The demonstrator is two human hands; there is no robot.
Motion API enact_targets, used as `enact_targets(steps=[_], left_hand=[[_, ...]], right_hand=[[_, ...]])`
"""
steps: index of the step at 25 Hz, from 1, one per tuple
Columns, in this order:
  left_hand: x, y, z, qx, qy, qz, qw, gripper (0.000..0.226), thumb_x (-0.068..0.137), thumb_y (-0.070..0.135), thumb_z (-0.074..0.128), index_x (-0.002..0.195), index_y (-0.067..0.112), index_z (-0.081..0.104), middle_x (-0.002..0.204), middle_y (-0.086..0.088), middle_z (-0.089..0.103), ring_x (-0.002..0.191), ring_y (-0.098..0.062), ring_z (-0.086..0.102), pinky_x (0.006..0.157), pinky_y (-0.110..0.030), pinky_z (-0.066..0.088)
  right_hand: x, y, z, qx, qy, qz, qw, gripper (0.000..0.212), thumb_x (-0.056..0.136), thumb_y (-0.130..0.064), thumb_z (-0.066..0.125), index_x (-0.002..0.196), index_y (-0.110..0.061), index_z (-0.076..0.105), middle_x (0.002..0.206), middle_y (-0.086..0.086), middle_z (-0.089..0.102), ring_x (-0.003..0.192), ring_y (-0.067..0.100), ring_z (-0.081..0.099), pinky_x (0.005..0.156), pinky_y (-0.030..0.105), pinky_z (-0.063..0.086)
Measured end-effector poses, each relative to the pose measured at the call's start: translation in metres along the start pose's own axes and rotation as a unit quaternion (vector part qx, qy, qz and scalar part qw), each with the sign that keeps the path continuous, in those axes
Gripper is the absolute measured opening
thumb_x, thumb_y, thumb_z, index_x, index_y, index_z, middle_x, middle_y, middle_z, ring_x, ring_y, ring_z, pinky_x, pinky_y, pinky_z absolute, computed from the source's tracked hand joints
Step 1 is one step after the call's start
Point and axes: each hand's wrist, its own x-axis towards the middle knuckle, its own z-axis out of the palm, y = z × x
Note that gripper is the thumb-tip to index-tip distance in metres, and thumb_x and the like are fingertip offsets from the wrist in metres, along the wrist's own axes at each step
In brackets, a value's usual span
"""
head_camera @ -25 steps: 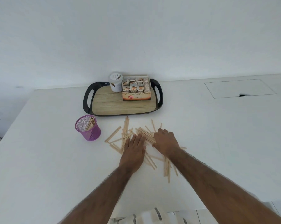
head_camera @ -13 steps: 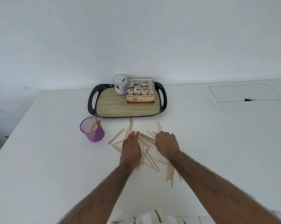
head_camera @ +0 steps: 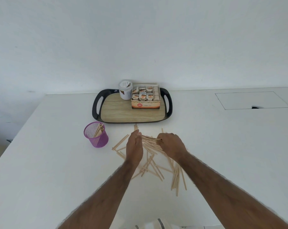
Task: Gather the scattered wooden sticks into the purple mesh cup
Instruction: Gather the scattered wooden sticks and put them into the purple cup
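Observation:
Many thin wooden sticks [head_camera: 154, 169] lie scattered on the white table in front of me. My right hand [head_camera: 171, 144] curls its fingers round a bundle of sticks [head_camera: 149, 140] that points left. Turned on its edge, my left hand [head_camera: 134, 146] has fairly straight fingers touching the bundle's left ends. The purple mesh cup [head_camera: 99, 142] stands upright to the left of both hands, apart from them, with several sticks [head_camera: 98, 130] leaning inside it.
Behind the sticks sits a black-rimmed tray [head_camera: 97, 103] with a wood-pattern floor, carrying a white jar [head_camera: 125, 91] and a box of tea sachets [head_camera: 145, 105]. A rectangular hatch outline [head_camera: 252, 100] marks the table at the far right. A white wall rises behind.
Both hands were flat on the stick pile; now the right hand has closed on a bundle and the left hand has turned on edge against its ends. The view has shifted slightly.

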Motion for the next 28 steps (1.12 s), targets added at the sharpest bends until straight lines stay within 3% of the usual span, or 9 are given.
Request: enact_targets(steps=[3,5,7,12,16,21,26,28], left_hand=[[0.006,0.011,0.006,-0.088,0.024,-0.07,0.993,0.032,0.108,0.036,0.042,0.103,0.013,0.062,0.092,-0.004,0.07,0.083,-0.019,0.066,0.067,-0.03,0.055],[0.009,0.015,0.007,-0.094,0.037,-0.096,0.99,0.029,0.108,0.035,0.043,0.096,0.015,0.061,0.085,-0.01,0.073,0.067,-0.019,0.067,0.051,-0.027,0.055],[0.012,0.017,0.006,-0.098,0.046,-0.11,0.988,0.03,0.108,0.032,0.043,0.096,0.011,0.06,0.08,-0.012,0.072,0.062,-0.019,0.066,0.046,-0.023,0.053],[0.019,0.017,0.0,-0.098,0.043,-0.123,0.987,0.031,0.109,0.025,0.042,0.1,0.003,0.061,0.08,-0.013,0.069,0.068,-0.021,0.066,0.053,-0.027,0.058],[0.018,0.019,-0.003,-0.082,0.032,-0.098,0.991,0.027,0.109,0.023,0.042,0.098,0.008,0.062,0.089,-0.014,0.073,0.074,-0.019,0.071,0.055,-0.025,0.059],[0.016,0.026,-0.004,-0.026,0.022,-0.045,0.998,0.027,0.11,0.023,0.042,0.1,0.009,0.062,0.093,-0.007,0.07,0.082,-0.016,0.073,0.054,-0.018,0.056],[0.013,0.032,-0.001,0.013,0.018,0.01,1.0,0.031,0.11,0.026,0.04,0.103,0.006,0.064,0.093,-0.009,0.07,0.089,-0.025,0.072,0.077,-0.044,0.063],[0.011,0.034,0.0,-0.019,0.008,0.01,1.0,0.032,0.11,0.033,0.04,0.103,0.012,0.063,0.098,-0.013,0.069,0.092,-0.025,0.069,0.082,-0.045,0.061]], right_hand=[[0.001,-0.009,-0.001,-0.042,0.001,-0.065,0.997,0.016,0.101,-0.022,0.052,0.101,-0.015,0.067,0.092,0.002,0.071,0.081,0.025,0.065,0.08,0.042,0.051],[0.002,-0.013,-0.002,-0.068,-0.009,-0.09,0.994,0.015,0.099,-0.012,0.05,0.102,-0.014,0.064,0.093,0.005,0.068,0.08,0.027,0.064,0.074,0.041,0.052],[0.004,-0.017,-0.001,-0.073,-0.021,-0.096,0.992,0.02,0.095,-0.003,0.047,0.106,-0.012,0.061,0.097,0.007,0.064,0.084,0.027,0.064,0.071,0.04,0.052],[0.012,-0.022,0.004,-0.081,-0.037,-0.113,0.99,0.029,0.092,0.004,0.044,0.115,-0.011,0.054,0.107,0.008,0.057,0.096,0.026,0.058,0.074,0.037,0.046],[0.014,-0.025,0.012,-0.097,-0.041,-0.118,0.987,0.031,0.092,0.002,0.045,0.12,-0.01,0.05,0.113,0.01,0.054,0.1,0.028,0.055,0.076,0.038,0.044],[0.018,-0.027,0.016,-0.09,-0.014,-0.091,0.992,0.015,0.101,-0.012,0.048,0.116,-0.013,0.049,0.11,0.008,0.055,0.096,0.025,0.053,0.07,0.035,0.036],[0.024,-0.03,0.005,-0.106,0.03,-0.083,0.99,0.024,0.105,-0.037,0.044,0.102,-0.016,0.056,0.093,0.003,0.064,0.08,0.025,0.061,0.066,0.038,0.045],[0.028,-0.027,-0.001,-0.121,0.038,-0.091,0.988,0.029,0.104,-0.043,0.045,0.096,-0.018,0.058,0.087,0.001,0.065,0.073,0.023,0.06,0.062,0.036,0.042]])
